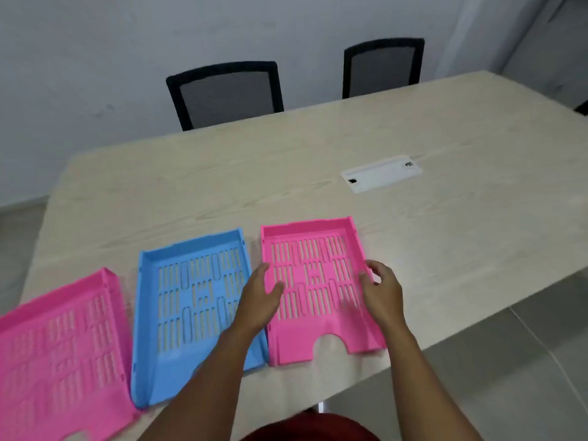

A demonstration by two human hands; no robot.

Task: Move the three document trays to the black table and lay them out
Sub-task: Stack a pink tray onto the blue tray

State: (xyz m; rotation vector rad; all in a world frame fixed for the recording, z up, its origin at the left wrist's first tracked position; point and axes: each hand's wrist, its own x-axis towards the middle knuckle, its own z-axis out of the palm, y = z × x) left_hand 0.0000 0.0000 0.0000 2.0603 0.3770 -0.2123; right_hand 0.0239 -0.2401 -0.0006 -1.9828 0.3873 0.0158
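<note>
Three slotted document trays lie flat in a row on a light wood table [318,173]. A pink tray [57,351] is at the left, partly cut off by the frame's edge. A blue tray [191,300] is in the middle, and a second pink tray [315,281] is at the right. My left hand [259,300] straddles that right tray's left wall, thumb inside and fingers outside. My right hand [380,291] curls over its right wall. My left forearm crosses the blue tray's near right corner.
Two black mesh chairs [226,93] [381,66] stand at the table's far side against a white wall. A white cable cover [381,173] is set into the tabletop. Grey floor tiles [509,361] lie to the right of the table's near edge.
</note>
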